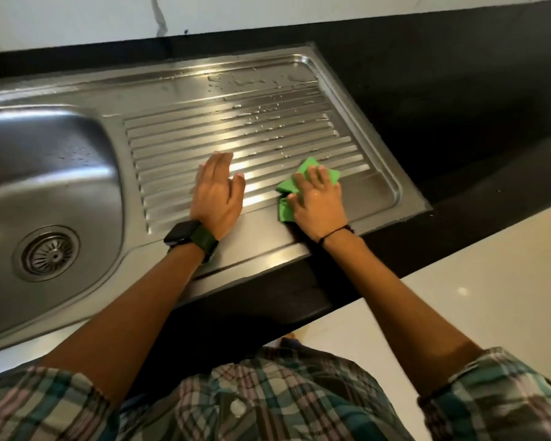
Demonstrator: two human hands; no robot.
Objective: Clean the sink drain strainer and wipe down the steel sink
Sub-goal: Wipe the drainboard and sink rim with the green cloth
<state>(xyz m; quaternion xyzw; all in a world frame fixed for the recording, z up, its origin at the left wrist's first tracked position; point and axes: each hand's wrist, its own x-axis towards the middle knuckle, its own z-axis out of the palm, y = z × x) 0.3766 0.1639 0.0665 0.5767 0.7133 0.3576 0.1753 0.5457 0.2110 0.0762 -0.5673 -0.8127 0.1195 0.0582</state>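
The steel sink (159, 90) has a deep bowl on the left and a ribbed drainboard (236, 132) on the right. The round drain strainer (46, 253) sits in the bowl's bottom. My right hand (318, 205) presses a crumpled green cloth (309, 168) flat on the drainboard's near right part. My left hand (217, 192), with a dark watch on the wrist, lies flat and empty on the ribs beside it, fingers together. Water drops dot the far ribs.
A black counter (458, 106) surrounds the sink and runs off to the right. A white wall (268, 11) stands behind it. Pale floor (458, 297) shows below the counter's front edge at the right.
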